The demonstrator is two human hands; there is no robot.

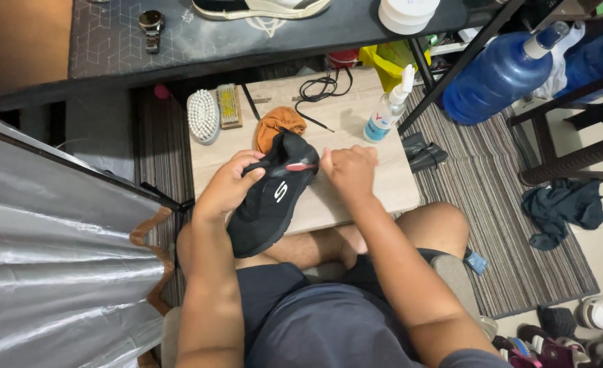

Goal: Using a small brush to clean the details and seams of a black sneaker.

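Left hand (228,185) grips the black shoe (270,202) around its upper, fingers wrapped on the collar side. The shoe is tilted, heel end over the near edge of the low wooden table (356,123), toe pointing down toward the lap. Right hand (350,170) is closed in a fist at the shoe opening, touching it; whether it pinches anything I cannot tell. Orange cloth (274,124) lies just behind the shoe. 2 brushes (204,116) sit at the far left corner, black laces (322,88) at the far edge, spray bottle (387,108) near the far right corner. Laces look already out; shoe seems mid-clean, brushes and bottle not in hand.
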